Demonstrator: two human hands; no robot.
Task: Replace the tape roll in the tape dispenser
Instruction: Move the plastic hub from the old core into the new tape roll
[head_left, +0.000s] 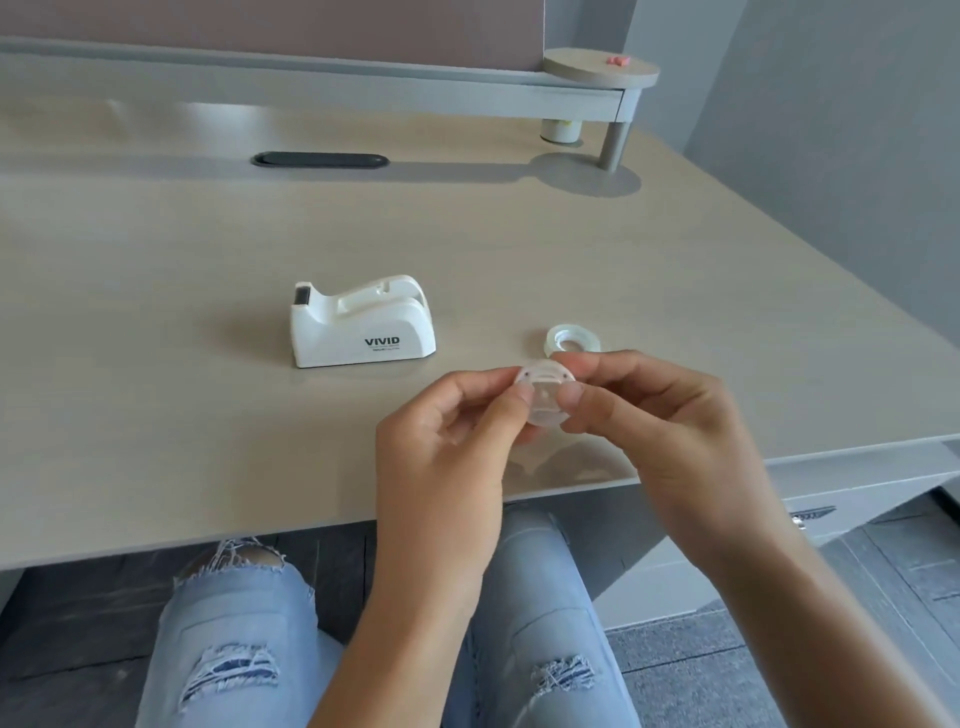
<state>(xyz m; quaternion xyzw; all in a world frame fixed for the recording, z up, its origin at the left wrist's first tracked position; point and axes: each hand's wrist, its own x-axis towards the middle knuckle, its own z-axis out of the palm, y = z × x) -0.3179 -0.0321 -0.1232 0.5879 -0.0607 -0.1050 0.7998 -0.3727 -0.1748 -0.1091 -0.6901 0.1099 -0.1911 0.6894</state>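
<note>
A white tape dispenser (361, 325) marked VIVID stands on the light wooden desk (156, 312), its roll slot empty. A clear tape roll (573, 339) lies flat on the desk to its right. Just in front of that roll, above the desk's near edge, my left hand (447, 431) and my right hand (660, 415) pinch a small round translucent plastic hub (544, 389) between thumbs and fingertips. Whether tape is wound on the hub I cannot tell.
A raised shelf (363, 88) runs along the back of the desk on a round post (613, 143), with a small white roll-like object (561, 130) beneath it. A black cable slot (319, 159) sits behind the dispenser. My knees in torn jeans (244, 623) are under the desk.
</note>
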